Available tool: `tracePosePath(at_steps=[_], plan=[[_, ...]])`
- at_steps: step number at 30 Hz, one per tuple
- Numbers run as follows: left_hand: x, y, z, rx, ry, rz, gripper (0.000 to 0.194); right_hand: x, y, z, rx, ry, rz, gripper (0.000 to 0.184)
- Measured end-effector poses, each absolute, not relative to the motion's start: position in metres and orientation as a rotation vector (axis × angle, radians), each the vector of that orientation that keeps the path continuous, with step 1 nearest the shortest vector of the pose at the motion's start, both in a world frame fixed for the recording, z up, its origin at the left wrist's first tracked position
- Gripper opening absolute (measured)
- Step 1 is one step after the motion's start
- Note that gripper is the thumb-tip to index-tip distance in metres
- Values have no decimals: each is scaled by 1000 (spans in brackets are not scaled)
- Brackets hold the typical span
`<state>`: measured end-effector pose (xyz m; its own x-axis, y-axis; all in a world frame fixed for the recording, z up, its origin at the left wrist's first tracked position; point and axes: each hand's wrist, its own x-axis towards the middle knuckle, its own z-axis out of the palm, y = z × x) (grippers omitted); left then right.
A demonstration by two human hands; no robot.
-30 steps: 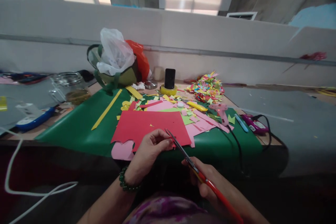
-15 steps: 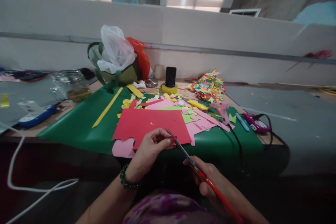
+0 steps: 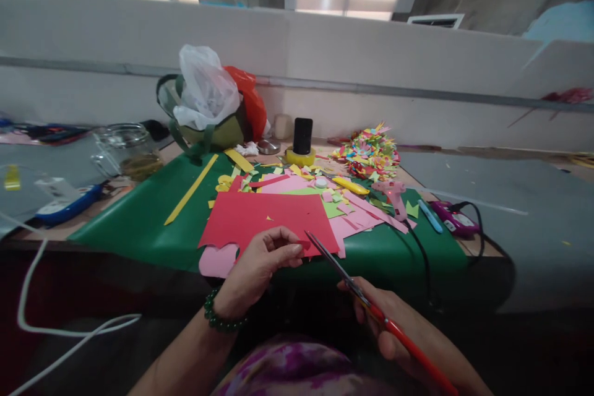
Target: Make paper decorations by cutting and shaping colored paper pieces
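My left hand (image 3: 273, 253) is closed in a pinch over the front edge of a red paper sheet (image 3: 264, 207). Between its thumb and forefinger is a small red paper piece (image 3: 305, 244), hard to tell apart from the sheet behind it. My right hand (image 3: 380, 309) grips scissors (image 3: 341, 269) with long red-orange handles. Their narrow metal blades look closed, and the tips point up-left, just right of my left fingertips. A tiny yellow scrap (image 3: 269, 218) lies on the red sheet. Pink paper (image 3: 218, 261) with a curved edge shows under its left front corner.
On the green mat (image 3: 139, 216) lie coloured scraps, a yellow cutter (image 3: 351, 185), a pink glue gun (image 3: 393, 198) and a light-blue pen (image 3: 430, 216). Behind stand a phone (image 3: 302, 136) in a yellow tape roll (image 3: 300, 156), a heap of paper flowers (image 3: 371, 154) and a green bag (image 3: 213, 133).
The scissors and my right hand have moved right and slightly down, so the blade tips have come away from my left fingers. My left hand has shifted slightly left, still pinching.
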<state>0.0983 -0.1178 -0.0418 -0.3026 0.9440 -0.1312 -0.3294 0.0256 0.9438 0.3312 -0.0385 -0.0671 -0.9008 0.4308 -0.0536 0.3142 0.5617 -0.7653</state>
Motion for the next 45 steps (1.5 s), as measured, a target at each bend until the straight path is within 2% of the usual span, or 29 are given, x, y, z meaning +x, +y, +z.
tracePosePath(at_steps=[6,13,24,45], plan=[[98,-116,-38,852,1242,1431,29,334,-39,-67,-600,-2608,1421,90],[99,-115,-36,870,1248,1432,43,332,-42,-65,-585,-2605,1426,91],[96,-114,-35,931,1220,1367,44,333,-41,-66,-594,-2597,1459,95],[96,-118,-35,912,1232,1388,44,332,-45,-58,-715,-2634,1395,89]])
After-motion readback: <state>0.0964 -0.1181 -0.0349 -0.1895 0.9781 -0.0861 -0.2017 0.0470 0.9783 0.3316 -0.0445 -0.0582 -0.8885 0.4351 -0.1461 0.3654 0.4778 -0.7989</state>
